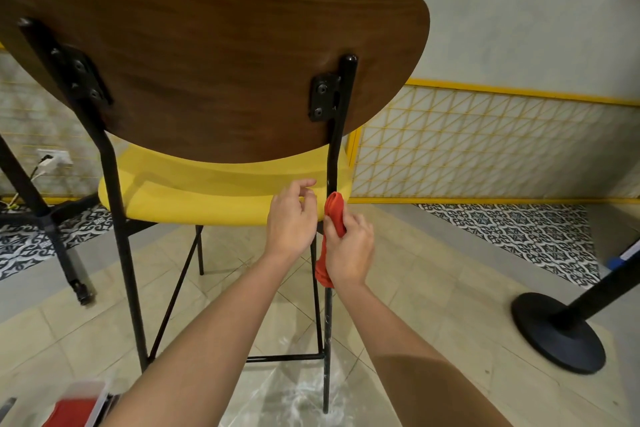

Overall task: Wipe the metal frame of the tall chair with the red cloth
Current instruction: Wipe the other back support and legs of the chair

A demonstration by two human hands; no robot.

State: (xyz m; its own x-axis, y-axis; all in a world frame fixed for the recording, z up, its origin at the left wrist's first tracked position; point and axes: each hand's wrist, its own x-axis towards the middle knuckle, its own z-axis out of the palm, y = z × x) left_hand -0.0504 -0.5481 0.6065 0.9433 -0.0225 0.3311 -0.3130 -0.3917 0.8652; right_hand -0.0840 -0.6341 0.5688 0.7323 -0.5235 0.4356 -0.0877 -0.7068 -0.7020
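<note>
At the far left a black table base [41, 208] stands on the floor with a caster at the end of one foot, and a white wall socket [57, 158] shows behind it. In the bottom left corner lies a clear box [93, 406] with something red in it, too blurred to name.

The tall chair [214, 55] is seen from behind: a dark wooden backrest over a yellow seat [207, 194], carried on a black metal frame [116, 191] with thin crossbars low down between the legs.

The left hand [291, 218] is raised at the seat's back edge, its fingers [306, 184] loosely curled and holding nothing. Whether they touch the seat cannot be told.

Just beside it, the red cloth [334, 215] is wrapped round the frame's right rear post [337, 142], at seat height and a little below. The right hand [349, 250] grips the cloth against the post, fingers curled round both; the cloth's ends stick out above and below the fist.

Right of the chair a yellow lattice panel [485, 142] lines the lower wall, with a strip of black-and-white patterned tiles [512, 232] along the floor before it. At the far right a black stanchion [557, 333] stands on its round base.
</note>
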